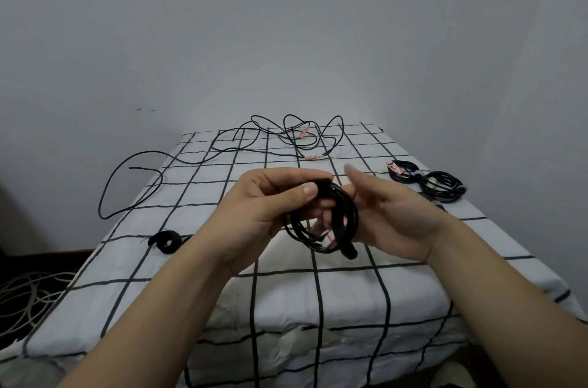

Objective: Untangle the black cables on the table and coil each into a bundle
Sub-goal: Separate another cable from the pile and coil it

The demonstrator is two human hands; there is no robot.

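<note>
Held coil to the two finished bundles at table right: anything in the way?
Only the person's own right hand, open beside the coil that the left hand grips, lies between it and the finished bundles. Nothing else visible blocks the way.

Three coils [321,230] [402,171] [442,187], one tangle [286,133], one strap roll [167,241], two hands [261,212] [394,216].
One of the coils is held, two lie on the table [286,292]; the tangle's cables cross too much to count.
</note>
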